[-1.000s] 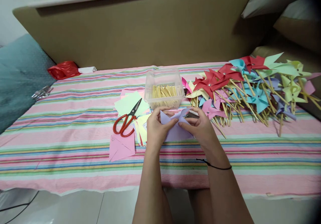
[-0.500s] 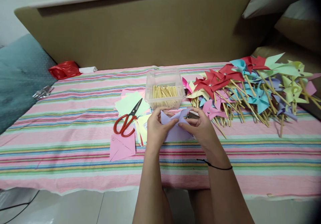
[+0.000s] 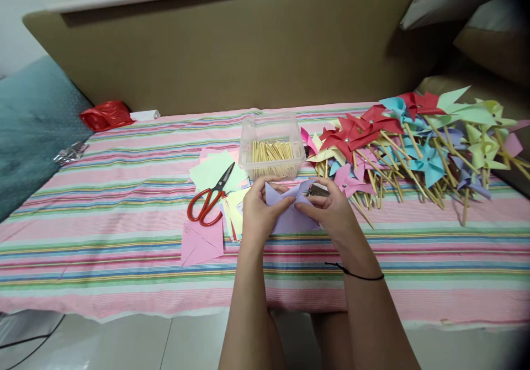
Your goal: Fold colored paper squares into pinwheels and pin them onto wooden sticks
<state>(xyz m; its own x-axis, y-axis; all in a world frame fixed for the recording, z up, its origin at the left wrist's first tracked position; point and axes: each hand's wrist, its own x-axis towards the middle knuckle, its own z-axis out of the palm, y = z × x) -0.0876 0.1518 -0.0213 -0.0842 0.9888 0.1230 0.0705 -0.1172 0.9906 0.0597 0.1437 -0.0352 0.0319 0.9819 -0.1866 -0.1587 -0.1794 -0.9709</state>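
Head view. A thin lavender paper sheet (image 3: 295,223) with pointed, partly curled corners is held between the person's bare left hand (image 3: 259,210) and bare right hand (image 3: 329,207). Each hand is pinched on the paper, thumb on the near face; the fingertips behind it are mostly hidden. The key relation is that of the two thumbs: they meet the sheet near its middle, just beside each other, so the paper lies directly inward of both hands and neither is clearly the nearer. One corner point rises beside the left fingers, another beside the right; below the thumbs a flat part slopes toward the body. The sheet shows no evident long axis, its outline being partly covered.

Just beyond the right fingers, partly screened by them, is a dark, shiny object (image 3: 317,190), not identifiable. Directly beyond the left hand stands a clear plastic box (image 3: 269,124) of pale wooden sticks (image 3: 272,152). Left of that hand lie red-handled scissors (image 3: 206,205) with dark blades, and a pink slit paper square (image 3: 202,244). Right of and beyond the right hand: many-coloured paper pinwheels (image 3: 346,138) on sticks.
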